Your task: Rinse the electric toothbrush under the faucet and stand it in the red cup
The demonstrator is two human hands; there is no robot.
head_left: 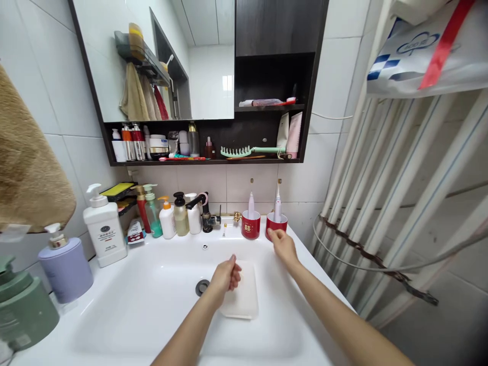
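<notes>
Two red cups stand on the sink's back right ledge, each with an upright electric toothbrush. My right hand (282,246) has its fingers closed at the front of the right red cup (271,223). Left of it is the other red cup (250,226), holding a pink toothbrush (251,206); a white toothbrush (278,207) stands in the right one. Over the basin my left hand (227,277) is loosely curled, with nothing visible in it. Below and beside that hand, a pale rectangular container (244,297) lies in the white sink (152,300), right of the drain (202,287).
Pump bottles line the left and back ledge, among them a white bottle (105,229) and a purple one (66,269). A black faucet (208,216) rises behind the basin. Above hangs a dark shelf (213,163); white pipes (400,203) run along the right.
</notes>
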